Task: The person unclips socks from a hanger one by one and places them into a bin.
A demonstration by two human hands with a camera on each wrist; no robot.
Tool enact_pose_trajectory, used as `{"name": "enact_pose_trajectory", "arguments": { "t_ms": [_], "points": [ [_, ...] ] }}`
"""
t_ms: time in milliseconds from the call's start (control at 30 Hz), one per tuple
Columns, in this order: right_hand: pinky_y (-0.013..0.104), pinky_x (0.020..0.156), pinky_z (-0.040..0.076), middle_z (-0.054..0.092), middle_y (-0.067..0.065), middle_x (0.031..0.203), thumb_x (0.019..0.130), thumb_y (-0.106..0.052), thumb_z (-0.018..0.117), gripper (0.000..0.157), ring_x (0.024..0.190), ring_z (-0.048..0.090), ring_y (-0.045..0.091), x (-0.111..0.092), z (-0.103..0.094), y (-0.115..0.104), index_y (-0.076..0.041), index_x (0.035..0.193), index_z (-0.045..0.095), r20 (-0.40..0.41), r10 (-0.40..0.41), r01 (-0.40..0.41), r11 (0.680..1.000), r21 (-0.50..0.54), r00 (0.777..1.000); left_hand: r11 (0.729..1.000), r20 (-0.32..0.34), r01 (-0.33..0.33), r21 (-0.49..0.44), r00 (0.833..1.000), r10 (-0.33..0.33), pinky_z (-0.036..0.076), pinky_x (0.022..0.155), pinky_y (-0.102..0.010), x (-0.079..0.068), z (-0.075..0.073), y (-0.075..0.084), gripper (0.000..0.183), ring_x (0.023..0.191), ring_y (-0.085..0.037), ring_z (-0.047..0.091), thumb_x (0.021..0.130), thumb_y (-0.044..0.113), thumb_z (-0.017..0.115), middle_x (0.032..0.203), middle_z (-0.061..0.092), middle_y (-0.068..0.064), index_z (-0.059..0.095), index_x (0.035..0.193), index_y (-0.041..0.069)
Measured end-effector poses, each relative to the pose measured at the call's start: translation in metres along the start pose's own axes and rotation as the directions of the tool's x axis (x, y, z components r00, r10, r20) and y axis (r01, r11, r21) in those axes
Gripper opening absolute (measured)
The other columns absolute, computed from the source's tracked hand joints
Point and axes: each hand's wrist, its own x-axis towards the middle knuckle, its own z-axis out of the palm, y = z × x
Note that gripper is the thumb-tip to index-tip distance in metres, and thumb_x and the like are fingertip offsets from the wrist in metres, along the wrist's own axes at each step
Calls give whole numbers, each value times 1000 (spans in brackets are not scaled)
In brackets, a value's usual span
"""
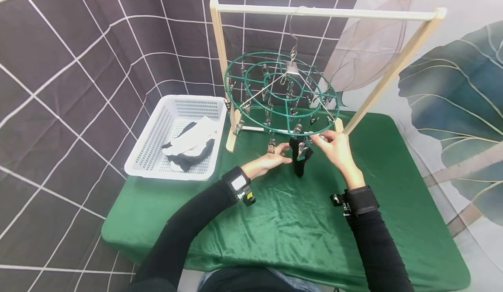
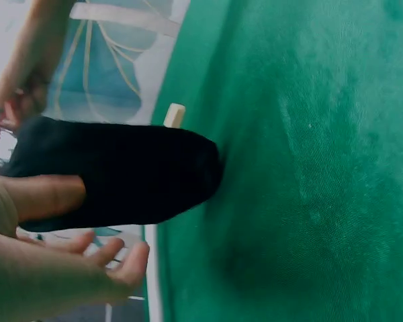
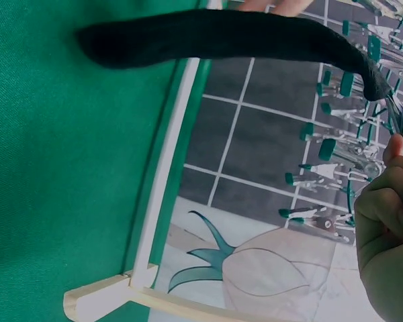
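A black sock point(image 1: 300, 156) hangs below the front rim of a green round drying hanger point(image 1: 251, 119). Its upper end is in the jaws of a metal clip point(image 3: 399, 121), as the right wrist view shows. My right hand point(image 1: 336, 149) pinches that clip between thumb and finger. Beside the sock is my left hand point(image 1: 273, 159), its fingers loosely extended. In the left wrist view the left thumb point(image 2: 54, 194) lies across the sock's face, while the other fingers are spread apart from the fabric.
A white plastic basket point(image 1: 135, 161) holding black and white garments point(image 1: 192, 143) stands left on the green-covered table point(image 1: 275, 222). The hanger hooks onto a wooden frame's top bar point(image 1: 251, 8). Several clips point(image 3: 336, 151) dangle from its rings. A grey grid-patterned curtain point(image 1: 78, 108) hangs behind.
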Motion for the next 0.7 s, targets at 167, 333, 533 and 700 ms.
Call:
{"name": "enact_pose_trajectory", "arguments": {
  "t_ms": [167, 333, 533, 700],
  "points": [
    [21, 49, 24, 36, -3, 53, 90, -15, 74, 45, 47, 27, 2, 0, -1, 2, -9, 56, 46, 7, -7, 7, 1000, -3, 1000, 998, 70, 21, 51, 997, -25, 28, 124, -48, 12, 5, 4, 74, 154, -35, 25, 101, 20, 60, 167, 24, -15, 18, 161, 6],
    [22, 50, 23, 34, -5, 54, 92, -18, 74, 45, 48, 27, 3, -1, -1, 1, -9, 57, 47, 8, -2, 2, 1000, 9, 1000, 1000, 132, -3, 24, 991, -1, 28, 124, -49, 12, 0, -5, 56, 151, -31, 35, 102, 29, 60, 161, 40, -14, 44, 152, 8],
    [24, 51, 23, 36, -8, 54, 92, -22, 72, 43, 49, 29, 3, -7, -3, 5, -9, 59, 49, -53, 58, -57, 998, 24, 997, 997, 100, -17, -76, 995, 25, 33, 122, -45, 1, -8, -15, 57, 148, -30, 40, 104, 28, 55, 160, 37, -17, 36, 153, 6],
    [25, 54, 23, 34, -12, 53, 94, -21, 68, 47, 51, 28, 2, -10, 0, 9, -8, 56, 43, -130, 99, -94, 994, 48, 987, 992, 39, -121, 42, 992, 120, 53, 87, -30, -12, -13, -13, 40, 103, -23, 68, 107, 31, 49, 128, 61, -19, 51, 138, 6]
  ]
}}
